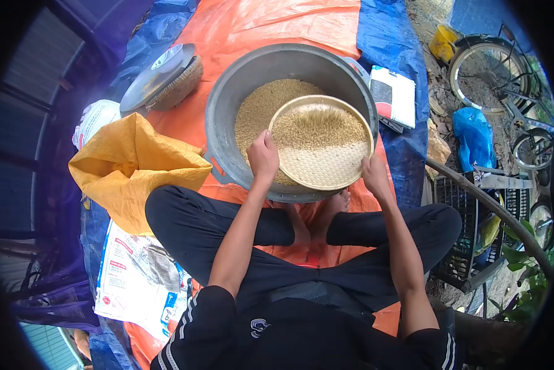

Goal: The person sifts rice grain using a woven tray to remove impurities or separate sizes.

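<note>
You sit cross-legged on the orange tarp [271, 24], knees spread so the big gray basin [224, 117] fits right against your bare feet and both arms reach it without leaning. Your left hand [263, 155] is closed on the near-left rim of the woven tray [329, 166], fingers curled over the edge; your right hand [374, 174] clamps the near-right rim the same way. Two grips on opposite sides seem meant to keep the round tray steady and let you tilt it. It sits over the basin, tipped so the grain [317, 128] gathers in its far half and the near weave lies bare; anything falling off would land in the basin, which looks like the reason for holding it there. More grain [255, 108] lies heaped in the basin beneath, to the left of the tray.

Count: one tray, one basin, two hands on the tray.

Beside your left knee a yellow sack [129, 169] slumps open, within arm's reach, and a printed bag [135, 277] lies flat beneath it. Farther left, a second basket [178, 86] rests under a metal lid [157, 77]. Beyond the basin on the right lies a white packet [394, 95] on the blue tarp [391, 37]. Farthest off, one bicycle wheel [480, 77] shows clearly, with another partly cut off.
</note>
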`<control>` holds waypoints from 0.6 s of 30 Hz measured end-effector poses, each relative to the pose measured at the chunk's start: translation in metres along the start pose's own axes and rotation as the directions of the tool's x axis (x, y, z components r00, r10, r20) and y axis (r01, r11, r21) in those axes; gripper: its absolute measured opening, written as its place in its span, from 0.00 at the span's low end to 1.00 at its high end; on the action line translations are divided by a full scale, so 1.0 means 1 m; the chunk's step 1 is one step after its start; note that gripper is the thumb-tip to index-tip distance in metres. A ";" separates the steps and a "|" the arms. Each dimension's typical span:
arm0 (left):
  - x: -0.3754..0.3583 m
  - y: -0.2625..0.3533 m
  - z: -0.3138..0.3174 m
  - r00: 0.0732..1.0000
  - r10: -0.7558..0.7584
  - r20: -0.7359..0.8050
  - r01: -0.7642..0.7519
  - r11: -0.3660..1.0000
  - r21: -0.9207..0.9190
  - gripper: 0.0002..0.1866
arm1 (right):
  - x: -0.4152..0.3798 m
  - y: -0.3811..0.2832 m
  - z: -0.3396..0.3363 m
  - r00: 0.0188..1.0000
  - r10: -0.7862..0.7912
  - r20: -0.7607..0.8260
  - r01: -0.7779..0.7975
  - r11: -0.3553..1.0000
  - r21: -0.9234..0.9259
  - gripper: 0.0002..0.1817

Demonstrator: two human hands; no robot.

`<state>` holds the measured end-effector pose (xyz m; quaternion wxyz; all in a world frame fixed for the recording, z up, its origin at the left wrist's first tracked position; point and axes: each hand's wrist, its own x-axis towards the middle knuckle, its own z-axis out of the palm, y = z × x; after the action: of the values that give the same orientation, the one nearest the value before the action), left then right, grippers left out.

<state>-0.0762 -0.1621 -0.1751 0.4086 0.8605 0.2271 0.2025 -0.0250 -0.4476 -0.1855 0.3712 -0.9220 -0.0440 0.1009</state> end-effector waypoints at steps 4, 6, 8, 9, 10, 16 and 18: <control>0.003 0.011 -0.014 0.980 -0.150 0.133 0.144 0.988 0.054 0.17 | -0.009 -0.020 -0.012 1.000 0.020 0.014 -0.022 0.995 0.100 0.15; 0.000 0.015 -0.006 0.996 0.011 -0.083 -0.020 0.994 -0.106 0.15 | -0.017 -0.035 -0.014 0.996 -0.033 -0.081 0.045 0.988 0.151 0.15; 0.002 0.014 0.002 0.903 0.194 -0.383 -0.280 0.943 -0.183 0.14 | -0.013 -0.029 -0.009 0.976 -0.102 -0.194 0.124 0.987 0.105 0.16; 0.002 0.014 0.001 0.900 0.198 -0.389 -0.287 0.940 -0.185 0.14 | -0.006 -0.015 -0.003 0.974 -0.109 -0.201 0.132 0.986 0.104 0.16; 0.000 0.013 -0.002 0.960 0.139 -0.242 -0.179 0.972 -0.152 0.14 | 0.000 0.001 0.004 0.985 -0.117 -0.128 0.125 0.990 0.060 0.16; 0.002 -0.008 -0.001 0.998 0.000 0.065 -0.003 0.999 0.049 0.14 | 0.000 0.004 0.001 0.991 0.057 0.120 -0.059 0.998 0.014 0.16; -0.001 -0.003 -0.002 0.996 -0.001 0.084 -0.005 0.998 0.068 0.13 | -0.008 -0.009 -0.006 0.999 -0.047 0.015 0.045 0.995 0.089 0.17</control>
<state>-0.0788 -0.1590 -0.1766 0.3880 0.8819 0.2156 0.1588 -0.0314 -0.4465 -0.1737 0.4136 -0.9025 -0.0638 0.1020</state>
